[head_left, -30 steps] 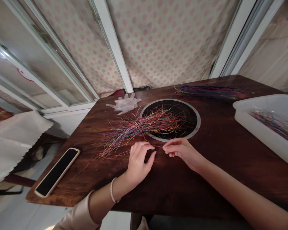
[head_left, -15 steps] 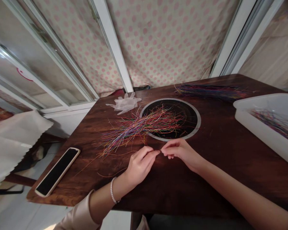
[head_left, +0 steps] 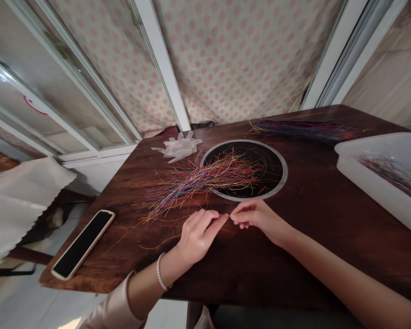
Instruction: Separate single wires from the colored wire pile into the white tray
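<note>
Head view showed our left hand [head_left: 197, 235] and right hand [head_left: 255, 214] pinched narrow, fingertips nearly meeting; what they held, we could not tell; the coloured-wire heap [head_left: 202, 177], far and left of them, seemed largely left to do; one neater wire bundle [head_left: 301, 130] lay far right.

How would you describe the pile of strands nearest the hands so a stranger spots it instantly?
On the dark wooden table, find the round black panel with the pale rim. The pile of multicoloured strands lies partly over it, just beyond the left hand. Only this pile overlaps that panel; the darker bundle lies at the table's far edge.
</note>
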Demonstrator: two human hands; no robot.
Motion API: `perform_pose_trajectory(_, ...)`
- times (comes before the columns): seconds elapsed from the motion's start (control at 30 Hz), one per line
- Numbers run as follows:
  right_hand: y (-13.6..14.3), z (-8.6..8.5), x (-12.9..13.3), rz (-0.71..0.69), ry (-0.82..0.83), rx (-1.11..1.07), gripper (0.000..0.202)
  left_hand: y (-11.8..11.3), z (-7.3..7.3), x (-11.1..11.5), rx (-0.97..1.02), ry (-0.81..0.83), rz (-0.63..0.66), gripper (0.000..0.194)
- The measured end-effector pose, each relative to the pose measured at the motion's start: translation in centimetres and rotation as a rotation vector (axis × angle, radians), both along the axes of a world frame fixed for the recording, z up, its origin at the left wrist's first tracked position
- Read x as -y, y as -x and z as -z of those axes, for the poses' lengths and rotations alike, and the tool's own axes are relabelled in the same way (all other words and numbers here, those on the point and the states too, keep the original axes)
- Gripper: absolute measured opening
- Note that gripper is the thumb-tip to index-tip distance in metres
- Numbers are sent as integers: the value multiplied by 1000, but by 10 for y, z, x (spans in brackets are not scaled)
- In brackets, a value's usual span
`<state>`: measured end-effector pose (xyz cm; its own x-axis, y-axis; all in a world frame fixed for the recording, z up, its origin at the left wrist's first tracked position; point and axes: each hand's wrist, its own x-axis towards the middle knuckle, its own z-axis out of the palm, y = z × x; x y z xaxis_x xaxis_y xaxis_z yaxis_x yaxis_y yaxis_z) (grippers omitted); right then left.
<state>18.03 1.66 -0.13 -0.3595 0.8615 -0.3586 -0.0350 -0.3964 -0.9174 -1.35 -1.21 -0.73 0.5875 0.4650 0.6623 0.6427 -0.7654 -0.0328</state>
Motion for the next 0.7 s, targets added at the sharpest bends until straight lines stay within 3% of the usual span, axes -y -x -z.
perform_pose_trajectory(0.17, 0, 2, 0, 8, -83, 24, 11, -1, -1, -2, 15, -8, -31, 20)
perform_pose_trajectory(0.47, 3, 1, 4, 60, -493, 125, 12, -5, -6, 3, 95, 0, -209, 15)
perform_pose_trajectory(0.7, 2, 1, 8, 96, -681, 187, 10, -8, -10, 3, 185, 84, -193, 11)
